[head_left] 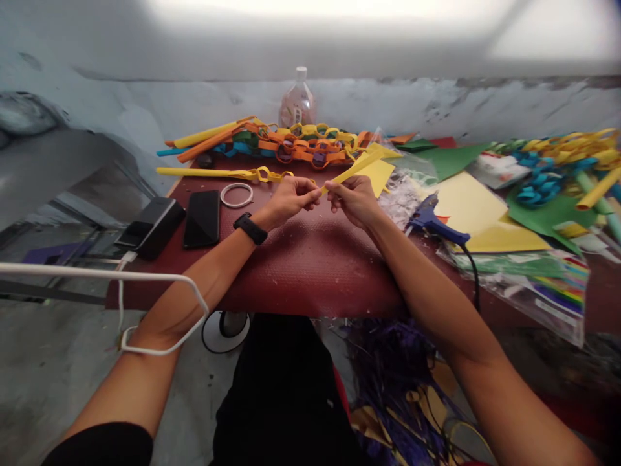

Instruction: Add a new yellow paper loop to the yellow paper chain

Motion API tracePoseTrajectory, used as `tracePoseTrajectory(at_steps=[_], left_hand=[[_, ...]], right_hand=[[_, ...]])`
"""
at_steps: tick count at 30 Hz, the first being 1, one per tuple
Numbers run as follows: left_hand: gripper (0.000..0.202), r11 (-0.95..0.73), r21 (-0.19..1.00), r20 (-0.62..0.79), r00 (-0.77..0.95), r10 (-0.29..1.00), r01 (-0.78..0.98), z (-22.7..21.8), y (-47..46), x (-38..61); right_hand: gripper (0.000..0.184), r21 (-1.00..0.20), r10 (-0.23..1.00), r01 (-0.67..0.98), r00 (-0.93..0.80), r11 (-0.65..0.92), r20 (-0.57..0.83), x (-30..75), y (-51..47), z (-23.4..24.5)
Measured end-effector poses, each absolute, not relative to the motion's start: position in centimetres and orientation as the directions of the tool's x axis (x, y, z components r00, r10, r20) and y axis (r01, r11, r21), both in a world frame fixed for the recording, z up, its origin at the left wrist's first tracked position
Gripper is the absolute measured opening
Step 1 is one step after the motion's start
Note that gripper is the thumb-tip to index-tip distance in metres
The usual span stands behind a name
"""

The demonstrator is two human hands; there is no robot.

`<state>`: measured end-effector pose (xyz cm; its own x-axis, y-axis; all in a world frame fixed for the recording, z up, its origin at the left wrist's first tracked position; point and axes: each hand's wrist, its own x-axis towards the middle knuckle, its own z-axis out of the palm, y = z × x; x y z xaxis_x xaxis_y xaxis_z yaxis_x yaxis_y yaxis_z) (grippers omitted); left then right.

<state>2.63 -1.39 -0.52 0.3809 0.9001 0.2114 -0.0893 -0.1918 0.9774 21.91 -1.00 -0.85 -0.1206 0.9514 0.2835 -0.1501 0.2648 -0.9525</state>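
Note:
Both my hands meet above the middle of the dark red table [301, 259]. My left hand [290, 199], with a black watch on the wrist, is closed in a pinch on the end of a yellow paper chain [228, 173] that trails off to the left. My right hand [353, 199] is closed on a yellow paper strip [353, 168] that slants up to the right. The two pinches almost touch.
A pile of orange, yellow and blue paper chains [291, 142] lies at the back with a bottle [297, 100] behind it. A black phone [202, 217], a power bank [152, 225] and a white ring [237, 195] lie left. A blue glue gun [431, 220] and coloured paper sheets [475, 213] lie right.

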Motion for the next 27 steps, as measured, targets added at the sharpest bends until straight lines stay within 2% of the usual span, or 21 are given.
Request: tracePoseTrajectory(at_steps=[5,8,14,21,27], left_hand=[[0.024,-0.172,0.982,0.187,0.385,0.904,-0.074,0.2,-1.8,2.8],[0.027,-0.170,0.983,0.180,0.403,0.897,-0.061,0.4,-2.0,2.9],[0.022,-0.131,0.991,0.133,0.338,0.932,-0.028,0.4,-1.8,2.6],[0.021,-0.083,0.996,0.086,0.347,0.934,-0.022,0.8,-2.1,2.8],[0.016,-0.051,0.993,0.092,0.437,0.895,-0.103,0.7,-2.2,2.8]], right_hand=[[0.050,-0.925,0.937,-0.151,0.065,0.349,0.343,26.2,1.5,-0.1],[0.048,-0.918,0.923,-0.104,0.089,0.383,0.375,28.3,2.3,0.1],[0.053,-0.898,0.913,-0.166,0.060,0.407,0.403,27.2,1.3,0.0],[0.050,-0.917,0.925,-0.225,-0.117,0.330,0.362,24.5,-0.4,0.2],[0.047,-0.921,0.906,-0.230,-0.214,0.315,0.364,24.3,-0.9,0.3]])
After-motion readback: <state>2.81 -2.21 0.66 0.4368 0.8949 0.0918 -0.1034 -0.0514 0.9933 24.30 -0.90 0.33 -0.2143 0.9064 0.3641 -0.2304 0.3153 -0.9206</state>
